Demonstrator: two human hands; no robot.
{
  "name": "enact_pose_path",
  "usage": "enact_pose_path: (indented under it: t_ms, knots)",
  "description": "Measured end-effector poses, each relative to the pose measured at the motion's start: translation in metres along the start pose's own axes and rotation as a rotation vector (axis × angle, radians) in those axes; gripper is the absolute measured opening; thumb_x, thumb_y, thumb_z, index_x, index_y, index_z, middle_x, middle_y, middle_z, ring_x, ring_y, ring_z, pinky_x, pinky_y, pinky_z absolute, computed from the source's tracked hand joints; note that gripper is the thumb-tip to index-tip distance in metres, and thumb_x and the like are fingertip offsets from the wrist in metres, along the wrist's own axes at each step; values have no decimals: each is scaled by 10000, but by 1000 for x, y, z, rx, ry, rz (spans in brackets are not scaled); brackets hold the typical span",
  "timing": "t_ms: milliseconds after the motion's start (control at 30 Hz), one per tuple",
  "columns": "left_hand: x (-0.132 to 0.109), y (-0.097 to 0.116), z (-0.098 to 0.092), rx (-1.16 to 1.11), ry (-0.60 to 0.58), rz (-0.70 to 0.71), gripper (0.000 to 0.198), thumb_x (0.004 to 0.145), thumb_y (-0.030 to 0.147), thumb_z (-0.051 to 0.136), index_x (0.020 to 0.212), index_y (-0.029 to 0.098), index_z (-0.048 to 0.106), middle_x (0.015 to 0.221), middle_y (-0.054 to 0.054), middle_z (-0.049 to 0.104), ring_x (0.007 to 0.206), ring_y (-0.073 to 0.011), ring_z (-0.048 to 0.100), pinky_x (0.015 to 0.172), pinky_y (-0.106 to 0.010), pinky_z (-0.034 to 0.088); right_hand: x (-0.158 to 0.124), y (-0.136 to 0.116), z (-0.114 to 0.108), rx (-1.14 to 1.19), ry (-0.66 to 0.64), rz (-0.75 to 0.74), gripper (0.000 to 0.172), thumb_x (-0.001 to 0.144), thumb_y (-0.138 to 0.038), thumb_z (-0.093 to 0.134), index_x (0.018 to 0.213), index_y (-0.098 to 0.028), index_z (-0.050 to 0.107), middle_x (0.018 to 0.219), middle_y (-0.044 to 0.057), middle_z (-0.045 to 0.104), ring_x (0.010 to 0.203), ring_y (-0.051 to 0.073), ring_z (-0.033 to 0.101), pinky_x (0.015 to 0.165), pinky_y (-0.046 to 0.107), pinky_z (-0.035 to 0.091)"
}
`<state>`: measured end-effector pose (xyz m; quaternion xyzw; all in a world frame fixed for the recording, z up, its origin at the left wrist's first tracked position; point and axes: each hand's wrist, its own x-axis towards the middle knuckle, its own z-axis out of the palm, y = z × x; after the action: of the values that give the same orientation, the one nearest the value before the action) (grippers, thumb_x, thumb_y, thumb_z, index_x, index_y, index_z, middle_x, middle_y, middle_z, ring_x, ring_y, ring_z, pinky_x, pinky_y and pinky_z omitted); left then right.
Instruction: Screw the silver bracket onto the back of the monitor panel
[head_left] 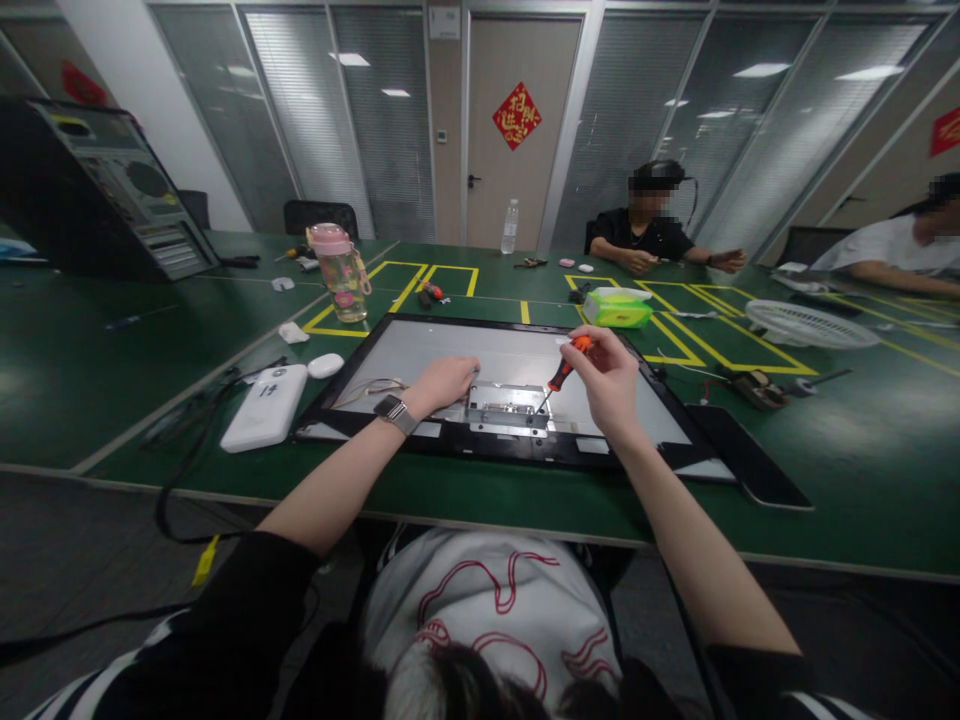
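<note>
A flat display panel [390,350] with a black frame and silver back lies in front of me. A metal bracket [491,397] sits on it near the edge closest to me. My right hand [611,380] grips the orange end of a screwdriver [559,378] with an orange and black handle. The screwdriver leans, its thin shaft pointing down to the bracket; whether the tip is in a screw is too small to tell. Left of the bracket, my left hand [444,382] rests on the panel with its fingers stretched out. Thin wires [375,388] lie beside that wrist.
At left are a white power bank [264,408], a white oval case [325,366], a pink-lidded bottle [341,275] and an open computer case [120,190]. A black slab [750,458] and a green tissue pack [616,308] lie at right. Two people sit across the table.
</note>
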<state>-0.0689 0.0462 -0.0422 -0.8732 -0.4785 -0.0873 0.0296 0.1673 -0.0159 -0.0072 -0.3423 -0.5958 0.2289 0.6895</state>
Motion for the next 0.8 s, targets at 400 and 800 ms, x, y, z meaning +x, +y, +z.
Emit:
enact_pose_path:
  t_ms: [400, 800]
  knots:
    - [0, 2, -2, 4, -8, -21, 319, 954, 221, 380, 1164, 171, 615, 1090, -114, 702, 982, -228, 658, 833, -302, 492, 3, -3, 0, 339, -187, 216, 213, 792, -458, 678, 918, -288, 652, 879, 10, 656, 834, 181, 629, 844, 373, 524]
    - [0, 1, -1, 8, -10, -18, 321, 955, 224, 379, 1177, 174, 606, 1070, -116, 705, 968, -231, 665, 819, -303, 495, 3, -3, 0, 362, -222, 294, 217, 800, -491, 654, 919, -317, 599, 900, -6, 660, 852, 181, 634, 870, 406, 517]
